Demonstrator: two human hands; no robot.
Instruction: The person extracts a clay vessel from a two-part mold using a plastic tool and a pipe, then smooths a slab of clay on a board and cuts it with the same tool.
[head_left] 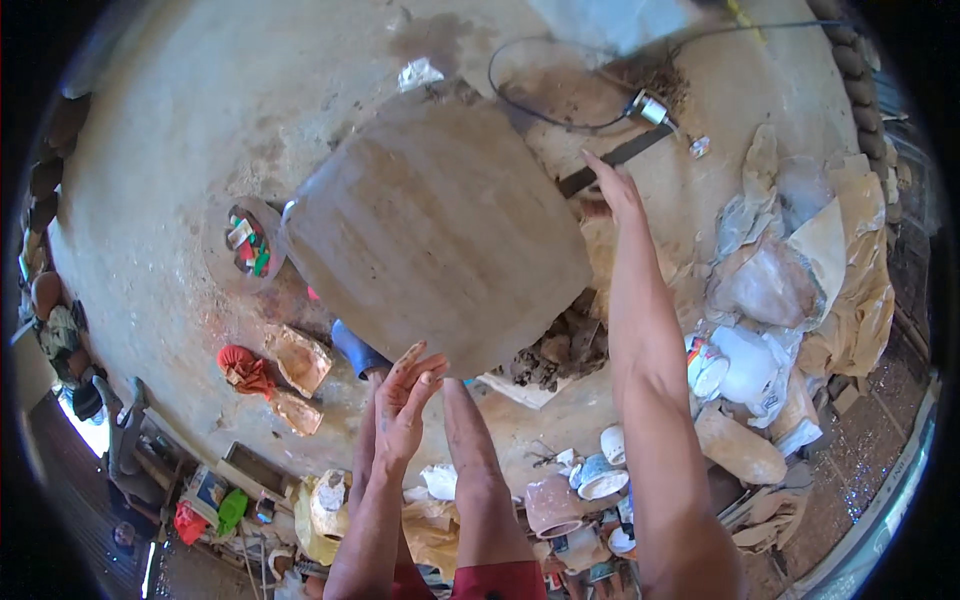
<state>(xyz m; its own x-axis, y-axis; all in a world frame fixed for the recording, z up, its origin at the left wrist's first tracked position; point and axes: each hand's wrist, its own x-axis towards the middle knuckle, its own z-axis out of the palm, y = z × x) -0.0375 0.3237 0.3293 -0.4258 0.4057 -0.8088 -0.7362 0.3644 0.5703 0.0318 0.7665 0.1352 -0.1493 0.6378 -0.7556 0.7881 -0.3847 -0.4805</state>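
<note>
A large square board or tabletop (430, 220) with rounded corners, its grey-brown surface streaked, stands in front of me. My left hand (405, 395), smeared with clay, is raised at its near edge, fingers apart and holding nothing. My right hand (617, 190) stretches out past the right edge, fingers extended, over a dark flat strip (645, 146). Whether it touches the strip I cannot tell. Dark lumps of clay (565, 350) lie below the board's near right corner.
A metal cylinder with a black cable (650, 106) lies at far right. Left of the board stands a clear tub (247, 245) of small coloured things, with a red cloth bundle (242, 370) nearer. Plastic bags (765, 285) and brown paper (855, 300) are heaped at right. Several pots (553, 507) crowd the near side.
</note>
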